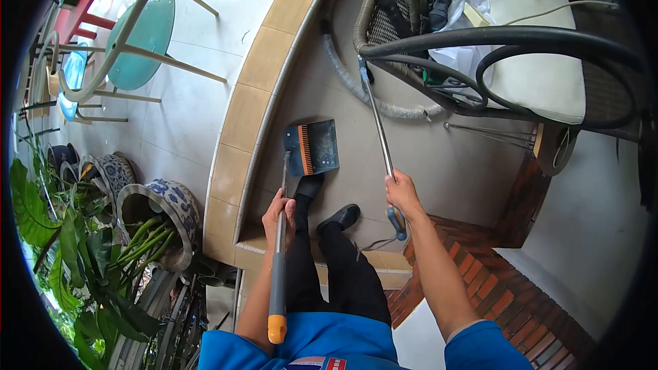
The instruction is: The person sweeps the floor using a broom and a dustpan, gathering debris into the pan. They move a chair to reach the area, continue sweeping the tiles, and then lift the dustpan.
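Head view: left hand [277,211] clenched around the grey metal handle of a blue long-handled dustpan [312,148], pan resting on the grey concrete floor [439,164] just ahead of the black shoes [340,216]. Right hand [401,193] grips a thin silver metal broom pole [378,123], its far end under the dark wicker chair [480,48]. Blue-and-white ceramic planter [168,212] at left.

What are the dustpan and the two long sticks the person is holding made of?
The dustpan looks like dull grey-blue plastic with an orange comb strip. Its handle in the left hand seems grey plastic or coated metal, with an orange tip. The pole in the right hand looks like shiny bare metal, since it gleams silver, with a blue grip at its end.
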Demonstrator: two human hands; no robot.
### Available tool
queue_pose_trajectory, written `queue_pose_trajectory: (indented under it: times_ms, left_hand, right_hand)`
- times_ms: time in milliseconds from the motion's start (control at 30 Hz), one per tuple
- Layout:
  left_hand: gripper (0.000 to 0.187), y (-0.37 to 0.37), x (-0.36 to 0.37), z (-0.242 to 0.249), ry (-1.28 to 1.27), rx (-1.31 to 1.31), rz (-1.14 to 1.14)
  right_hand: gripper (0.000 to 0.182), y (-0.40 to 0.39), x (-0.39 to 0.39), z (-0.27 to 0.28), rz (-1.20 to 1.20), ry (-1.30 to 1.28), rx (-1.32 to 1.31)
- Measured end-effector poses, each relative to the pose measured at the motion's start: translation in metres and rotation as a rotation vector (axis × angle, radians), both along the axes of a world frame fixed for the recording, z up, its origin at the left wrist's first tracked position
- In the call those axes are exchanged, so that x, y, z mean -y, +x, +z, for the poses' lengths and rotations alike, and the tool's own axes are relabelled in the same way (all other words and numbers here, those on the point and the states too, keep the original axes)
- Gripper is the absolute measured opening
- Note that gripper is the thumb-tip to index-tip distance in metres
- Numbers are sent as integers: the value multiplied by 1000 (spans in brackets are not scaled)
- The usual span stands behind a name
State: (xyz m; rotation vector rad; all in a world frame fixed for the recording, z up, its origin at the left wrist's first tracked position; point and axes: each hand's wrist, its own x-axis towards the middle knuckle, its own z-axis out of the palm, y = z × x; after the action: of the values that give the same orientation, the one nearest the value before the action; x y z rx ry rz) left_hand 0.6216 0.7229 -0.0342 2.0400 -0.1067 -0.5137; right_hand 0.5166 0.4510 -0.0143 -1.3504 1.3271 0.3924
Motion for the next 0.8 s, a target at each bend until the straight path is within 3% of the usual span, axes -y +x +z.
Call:
queue_pose_trajectory:
  times_ms: [100,133,233,300,467,567,633,700,800]
  left_hand:
    - [28,3,0,4,28,-32,22]
    - [30,2,-3,4,24,-57,18]
    - [33,8,-7,0,6,-92,0]
    - [33,8,-13,-3,13,-83,-28]
    - [26,5,-12,-7,-12,39,-30]
    - [21,2,-7,1,2,35,-5]
    - [20,-2,-8,-9,-12,38,-14]
    - [19,-4,-9,-13,-5,50,-14]
    - [21,2,-9,-6,9,56,12]
  right_hand:
    - [13,-11,0,16,43,-93,-18]
    - [20,-22,3,13,161,-182,-91]
    - [38,-82,-5,-13,533,-701,-82]
    - [50,-103,-8,-1,546,-548,-321]
    - [46,-143,14,-36,709,-555,-351]
    - [46,-106,55,-89,836,-674,-291]
    - [48,-33,82,-112,874,-703,-328]
    - [49,56,98,-121,813,-669,-448]
    - [53,118,101,-133,736,-772,-365]
